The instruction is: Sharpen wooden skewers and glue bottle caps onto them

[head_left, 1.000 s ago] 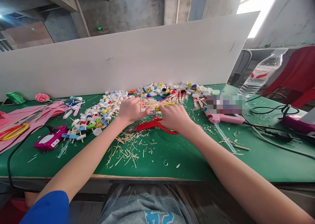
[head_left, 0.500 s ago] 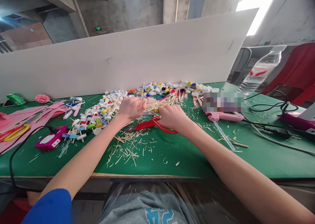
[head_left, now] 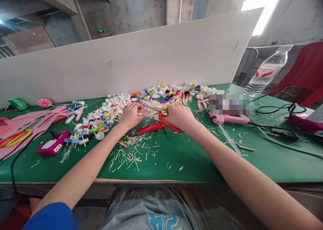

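Note:
My right hand [head_left: 182,117] is closed around the red and yellow handles of a pair of scissors [head_left: 154,108], whose blades point left. My left hand [head_left: 131,116] is just left of the blades, thumb and forefinger apart, with nothing seen between them. Beyond the blades a thin wooden stick [head_left: 156,87] slants up to the right; whether anything supports it I cannot tell. Below the hands lies a red-handled tool [head_left: 151,127] with a ridged grip. Wood shavings and stick pieces [head_left: 131,154] are scattered on the green tabletop [head_left: 156,169].
Bottle caps [head_left: 98,119], some with sticks, are heaped at left and back. A pink glue gun [head_left: 229,119] and water bottle [head_left: 267,71] are at right. Far left are a magenta box [head_left: 54,144], pink sheets [head_left: 40,119] and yellow-orange scissors [head_left: 19,137]. A white board [head_left: 126,61] stands behind.
The fingers of my left hand have come apart, and the stick they held upright now slants away beyond them. The scissors have tilted, with their blades higher and showing more.

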A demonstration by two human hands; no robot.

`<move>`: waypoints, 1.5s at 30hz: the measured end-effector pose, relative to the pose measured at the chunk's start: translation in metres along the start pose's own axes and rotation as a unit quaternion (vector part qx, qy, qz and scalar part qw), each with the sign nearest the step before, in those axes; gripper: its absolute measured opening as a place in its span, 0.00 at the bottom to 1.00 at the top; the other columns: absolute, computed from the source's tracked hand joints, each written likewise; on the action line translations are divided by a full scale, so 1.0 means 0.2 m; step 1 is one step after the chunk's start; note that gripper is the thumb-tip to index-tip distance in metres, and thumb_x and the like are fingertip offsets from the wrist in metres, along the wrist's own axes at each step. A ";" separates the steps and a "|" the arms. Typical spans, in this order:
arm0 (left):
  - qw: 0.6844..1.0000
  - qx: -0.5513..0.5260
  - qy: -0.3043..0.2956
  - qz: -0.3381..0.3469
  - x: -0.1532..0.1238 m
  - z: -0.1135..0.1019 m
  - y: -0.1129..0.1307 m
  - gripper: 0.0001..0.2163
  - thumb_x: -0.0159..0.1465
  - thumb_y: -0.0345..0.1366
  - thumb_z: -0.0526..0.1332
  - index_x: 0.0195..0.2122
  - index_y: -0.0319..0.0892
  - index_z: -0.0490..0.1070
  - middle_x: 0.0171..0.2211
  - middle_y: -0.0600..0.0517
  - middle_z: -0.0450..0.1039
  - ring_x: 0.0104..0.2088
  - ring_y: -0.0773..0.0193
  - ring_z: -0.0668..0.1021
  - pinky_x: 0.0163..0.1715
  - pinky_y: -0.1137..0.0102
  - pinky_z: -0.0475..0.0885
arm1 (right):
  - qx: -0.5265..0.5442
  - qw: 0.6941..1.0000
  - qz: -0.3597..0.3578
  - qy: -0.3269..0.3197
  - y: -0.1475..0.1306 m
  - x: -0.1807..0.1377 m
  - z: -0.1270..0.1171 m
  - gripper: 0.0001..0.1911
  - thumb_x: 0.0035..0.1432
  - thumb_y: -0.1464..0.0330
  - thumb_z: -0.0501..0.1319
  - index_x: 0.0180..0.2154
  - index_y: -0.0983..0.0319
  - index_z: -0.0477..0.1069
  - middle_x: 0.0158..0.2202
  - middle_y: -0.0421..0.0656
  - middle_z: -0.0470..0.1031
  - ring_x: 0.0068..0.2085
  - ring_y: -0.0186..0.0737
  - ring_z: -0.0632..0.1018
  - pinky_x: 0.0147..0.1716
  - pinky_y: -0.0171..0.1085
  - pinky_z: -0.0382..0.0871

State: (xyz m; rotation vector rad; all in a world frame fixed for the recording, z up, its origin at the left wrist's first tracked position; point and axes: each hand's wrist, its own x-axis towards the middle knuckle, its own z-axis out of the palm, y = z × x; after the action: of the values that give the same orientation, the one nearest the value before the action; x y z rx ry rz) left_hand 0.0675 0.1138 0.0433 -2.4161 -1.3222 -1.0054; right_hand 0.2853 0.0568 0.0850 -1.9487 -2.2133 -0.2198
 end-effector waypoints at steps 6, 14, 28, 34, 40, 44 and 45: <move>0.998 -0.053 -0.002 -0.023 0.01 0.02 0.02 0.17 0.64 0.52 0.57 0.37 0.41 0.70 0.36 0.47 0.75 0.43 0.54 0.74 0.46 0.58 0.70 | 0.020 1.000 -0.002 0.004 -0.01 0.00 0.00 0.26 0.61 0.51 0.48 0.36 0.64 0.74 0.34 0.52 0.77 0.35 0.47 0.78 0.28 0.37 0.60; 0.993 -0.107 -0.022 0.036 0.01 0.02 -0.04 0.14 0.66 0.46 0.57 0.39 0.42 0.75 0.40 0.46 0.77 0.46 0.56 0.73 0.49 0.59 0.70 | 0.111 0.993 -0.025 -0.040 0.03 -0.01 0.00 0.26 0.60 0.47 0.51 0.40 0.62 0.69 0.38 0.50 0.78 0.35 0.45 0.77 0.28 0.37 0.61; 0.988 -0.131 -0.082 0.010 0.01 -0.01 -0.14 0.18 0.67 0.45 0.51 0.50 0.43 0.73 0.50 0.44 0.74 0.54 0.55 0.73 0.52 0.58 0.72 | -0.011 0.999 -0.031 0.010 0.02 0.00 0.00 0.20 0.58 0.56 0.52 0.40 0.63 0.73 0.35 0.51 0.79 0.36 0.47 0.78 0.31 0.38 0.59; 0.996 -0.067 0.028 0.045 0.00 -0.06 -0.06 0.21 0.71 0.47 0.42 0.46 0.41 0.71 0.46 0.43 0.74 0.50 0.57 0.73 0.52 0.62 0.69 | -0.054 0.996 -0.070 0.007 0.01 -0.01 0.02 0.15 0.55 0.63 0.53 0.40 0.64 0.73 0.35 0.50 0.79 0.35 0.47 0.78 0.28 0.37 0.56; 0.994 0.008 0.083 0.076 0.02 -0.03 0.06 0.22 0.68 0.48 0.49 0.23 0.44 0.71 0.29 0.47 0.78 0.37 0.58 0.76 0.36 0.64 0.71 | -0.065 0.992 -0.099 0.037 -0.04 -0.04 0.02 0.16 0.57 0.62 0.53 0.41 0.63 0.73 0.35 0.50 0.79 0.35 0.47 0.78 0.28 0.37 0.55; 0.993 0.032 0.099 0.063 0.04 -0.01 0.08 0.23 0.66 0.50 0.51 0.18 0.44 0.69 0.24 0.48 0.76 0.31 0.59 0.76 0.28 0.65 0.66 | -0.068 0.991 -0.105 0.036 -0.05 -0.05 0.01 0.16 0.58 0.63 0.53 0.42 0.64 0.73 0.35 0.51 0.79 0.36 0.47 0.78 0.29 0.37 0.57; 0.992 0.041 0.099 0.065 0.05 -0.02 0.08 0.24 0.66 0.49 0.50 0.17 0.43 0.68 0.22 0.48 0.75 0.30 0.60 0.75 0.27 0.66 0.65 | -0.067 0.991 -0.107 0.032 -0.06 -0.05 0.01 0.16 0.59 0.63 0.53 0.42 0.64 0.74 0.35 0.51 0.79 0.36 0.47 0.78 0.30 0.37 0.57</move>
State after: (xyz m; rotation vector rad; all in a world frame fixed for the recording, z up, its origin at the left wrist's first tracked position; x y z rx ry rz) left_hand 0.0815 0.1095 0.0538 -2.2432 -1.1041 -1.0990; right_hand 0.2749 0.0457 0.0806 -1.7362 -2.4209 -0.4654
